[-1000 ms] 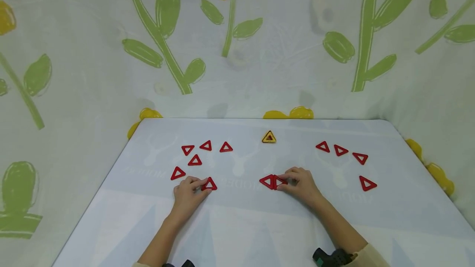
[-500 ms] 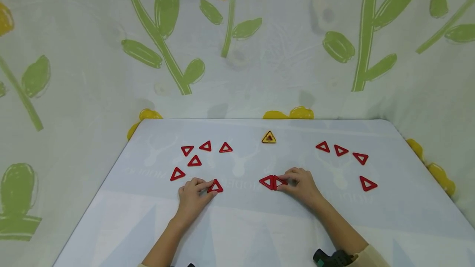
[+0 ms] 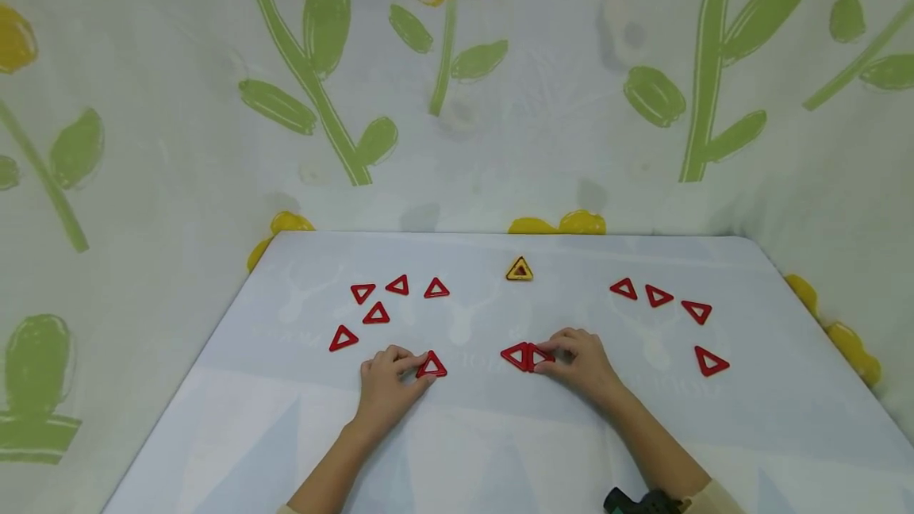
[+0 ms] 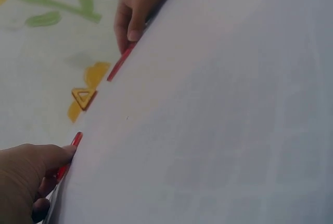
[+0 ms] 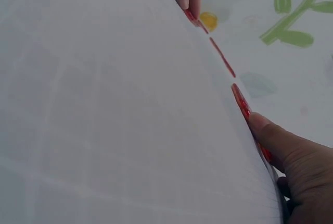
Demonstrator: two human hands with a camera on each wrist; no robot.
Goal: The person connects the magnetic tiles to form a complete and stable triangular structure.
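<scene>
My left hand (image 3: 388,389) pinches a red triangle frame (image 3: 432,365) by its left side, low over the white table. In the left wrist view the thumb lies over this red triangle (image 4: 76,139). Across a gap to the right, my right hand (image 3: 581,362) pinches a second red triangle (image 3: 540,357), whose flat side meets that of a third red triangle (image 3: 516,355); together they form a diamond. The right wrist view shows the thumb on the red edge (image 5: 242,101), seen nearly side-on.
Several red triangles (image 3: 376,313) lie at the left of the table (image 3: 457,450). More red triangles (image 3: 658,296) are spread at the right. A yellow triangle piece (image 3: 520,269) sits near the back edge, before a flower-patterned cloth (image 3: 543,141).
My left hand has slid its red triangle to the right, toward the joined pair. The right hand has kept its place and its hold.
</scene>
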